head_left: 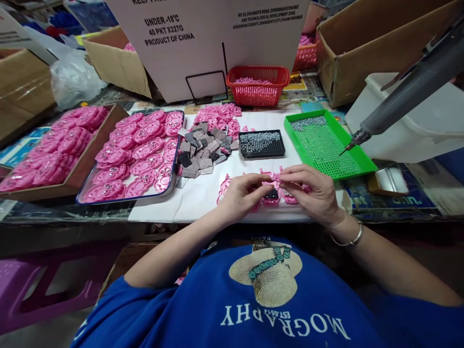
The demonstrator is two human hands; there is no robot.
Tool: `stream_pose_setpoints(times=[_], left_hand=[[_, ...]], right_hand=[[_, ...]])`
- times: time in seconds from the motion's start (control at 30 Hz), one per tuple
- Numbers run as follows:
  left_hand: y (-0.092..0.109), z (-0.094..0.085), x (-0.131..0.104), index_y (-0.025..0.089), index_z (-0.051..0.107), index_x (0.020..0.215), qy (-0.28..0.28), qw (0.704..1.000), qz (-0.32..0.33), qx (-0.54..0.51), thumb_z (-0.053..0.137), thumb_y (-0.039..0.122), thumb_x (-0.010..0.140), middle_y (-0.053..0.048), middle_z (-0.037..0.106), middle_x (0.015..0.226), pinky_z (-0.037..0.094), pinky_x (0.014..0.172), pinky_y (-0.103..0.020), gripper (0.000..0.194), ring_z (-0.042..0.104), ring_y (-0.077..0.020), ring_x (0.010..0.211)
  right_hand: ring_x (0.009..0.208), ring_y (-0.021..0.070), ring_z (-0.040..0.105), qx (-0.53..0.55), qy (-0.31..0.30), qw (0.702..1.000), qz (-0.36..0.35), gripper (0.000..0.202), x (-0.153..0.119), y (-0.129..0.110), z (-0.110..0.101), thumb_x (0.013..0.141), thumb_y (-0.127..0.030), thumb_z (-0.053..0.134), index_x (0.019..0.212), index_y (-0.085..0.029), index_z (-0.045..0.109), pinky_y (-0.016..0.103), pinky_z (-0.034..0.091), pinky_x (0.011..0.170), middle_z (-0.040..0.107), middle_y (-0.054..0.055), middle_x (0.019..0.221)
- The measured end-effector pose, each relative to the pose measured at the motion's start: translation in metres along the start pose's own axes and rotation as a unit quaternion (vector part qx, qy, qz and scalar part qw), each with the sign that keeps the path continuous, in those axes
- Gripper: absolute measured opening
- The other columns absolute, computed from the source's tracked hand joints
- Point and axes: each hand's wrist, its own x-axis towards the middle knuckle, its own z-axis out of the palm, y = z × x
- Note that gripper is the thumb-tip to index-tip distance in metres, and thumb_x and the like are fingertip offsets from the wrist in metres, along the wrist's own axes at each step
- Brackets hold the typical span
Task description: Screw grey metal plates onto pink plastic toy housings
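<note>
Over the white work surface (152,209), my left hand (243,194) and my right hand (312,193) meet fingertip to fingertip. Both are closed in a pinch on a small pink plastic part (276,177), mostly covered by the fingers. Beneath them lie several pink plastic shells in a row. One shell (224,187) shows left of my left hand, and another shell (270,199), with a black piece in it, lies between the hands. My right hand partly covers a further shell (290,198).
A tray of pink shells (80,197) stands left, beside a carton (68,180). Grey plates (203,150) and small pink parts (217,113) lie in heaps. Screws fill a black tray (263,151) and a green tray (362,166). An electric screwdriver (391,101) hangs right. Behind is a red basket (258,94).
</note>
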Motion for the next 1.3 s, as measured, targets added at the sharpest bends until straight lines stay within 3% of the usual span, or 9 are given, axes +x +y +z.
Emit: stream_pose_setpoints(times=[0.4, 0.5, 0.57, 0.63, 0.7, 0.77, 0.83, 1.03, 1.3], left_hand=[[0.01, 0.004, 0.004, 0.012, 0.071, 0.087, -0.01, 0.976, -0.141, -0.168, 0.075, 0.05, 0.076, 0.006, 0.052, 0.054, 0.032, 0.047, -0.019, 0.039, 0.038, -0.0034, 0.045], [0.004, 0.008, 0.005, 0.013, 0.072, 0.094, -0.006, 0.991, -0.095, -0.099, 0.068, 0.049, 0.084, 0.004, 0.057, 0.059, 0.037, 0.052, -0.02, 0.038, 0.043, -0.0051, 0.048], [0.002, 0.013, 0.005, 0.013, 0.071, 0.102, 0.004, 0.999, -0.011, 0.032, 0.061, 0.045, 0.091, 0.0, 0.064, 0.068, 0.041, 0.058, -0.022, 0.035, 0.052, -0.0078, 0.055], [0.001, 0.02, 0.005, 0.015, 0.07, 0.106, -0.019, 0.972, 0.081, 0.221, 0.056, 0.042, 0.095, -0.004, 0.068, 0.076, 0.041, 0.059, -0.023, 0.033, 0.058, -0.0107, 0.062], [0.003, 0.029, 0.006, 0.017, 0.067, 0.111, -0.077, 0.902, 0.142, 0.402, 0.052, 0.042, 0.097, -0.006, 0.069, 0.08, 0.037, 0.054, -0.023, 0.032, 0.061, -0.0129, 0.064], [0.006, 0.038, 0.007, 0.017, 0.063, 0.114, -0.133, 0.833, 0.163, 0.512, 0.049, 0.042, 0.099, -0.006, 0.068, 0.081, 0.033, 0.049, -0.023, 0.032, 0.063, -0.0141, 0.064], [0.009, 0.045, 0.01, 0.015, 0.061, 0.11, -0.169, 0.797, 0.163, 0.556, 0.049, 0.038, 0.1, -0.006, 0.066, 0.079, 0.034, 0.049, -0.024, 0.028, 0.063, -0.0147, 0.064], [0.009, 0.051, 0.015, 0.014, 0.059, 0.102, -0.199, 0.776, 0.142, 0.582, 0.046, 0.029, 0.1, -0.005, 0.065, 0.077, 0.035, 0.049, -0.027, 0.019, 0.064, -0.0172, 0.064], [0.006, 0.05, 0.015, 0.013, 0.056, 0.112, -0.222, 0.768, 0.134, 0.585, 0.044, 0.018, 0.099, -0.006, 0.066, 0.082, 0.035, 0.048, -0.028, 0.018, 0.065, -0.0183, 0.066]], right_hand=[[0.095, 0.0085, 0.066, -0.082, -0.007, 0.995, -0.05, 0.02, -0.003, -0.001, 0.002, 0.081, -0.014, 0.069, 0.101, -0.017, 0.07, 0.02, 0.057, 0.086, 0.069, 0.004, 0.099], [0.092, 0.009, 0.067, -0.113, -0.005, 0.993, -0.046, 0.017, -0.001, -0.001, -0.006, 0.083, -0.014, 0.067, 0.1, -0.017, 0.07, 0.02, 0.056, 0.084, 0.07, 0.004, 0.097], [0.089, 0.0092, 0.067, -0.157, 0.006, 0.987, -0.023, 0.016, 0.003, 0.002, -0.017, 0.084, -0.016, 0.065, 0.099, -0.017, 0.071, 0.021, 0.055, 0.08, 0.071, 0.003, 0.097], [0.082, 0.0089, 0.066, -0.218, 0.026, 0.975, 0.01, 0.015, 0.006, 0.007, -0.027, 0.085, -0.021, 0.066, 0.1, -0.019, 0.071, 0.021, 0.053, 0.073, 0.071, 0.002, 0.095], [0.08, 0.0092, 0.066, -0.263, 0.026, 0.964, 0.032, 0.015, 0.007, 0.014, -0.034, 0.087, -0.026, 0.065, 0.098, -0.02, 0.072, 0.022, 0.05, 0.071, 0.072, 0.001, 0.093], [0.083, 0.0104, 0.065, -0.301, -0.007, 0.953, 0.038, 0.014, 0.005, 0.022, -0.036, 0.089, -0.028, 0.062, 0.094, -0.021, 0.073, 0.024, 0.049, 0.075, 0.072, 0.0, 0.094], [0.084, 0.0122, 0.063, -0.339, -0.047, 0.939, 0.04, 0.017, 0.002, 0.03, -0.033, 0.09, -0.031, 0.06, 0.09, -0.022, 0.074, 0.028, 0.045, 0.077, 0.072, -0.001, 0.094], [0.075, 0.0139, 0.054, -0.384, -0.117, 0.915, 0.047, 0.024, 0.002, 0.04, -0.022, 0.092, -0.035, 0.055, 0.087, -0.023, 0.075, 0.032, 0.031, 0.071, 0.073, 0.0, 0.091], [0.073, 0.0136, 0.051, -0.4, -0.184, 0.895, 0.063, 0.027, 0.007, 0.042, -0.019, 0.094, -0.034, 0.052, 0.088, -0.023, 0.076, 0.032, 0.028, 0.069, 0.072, 0.0, 0.088]])
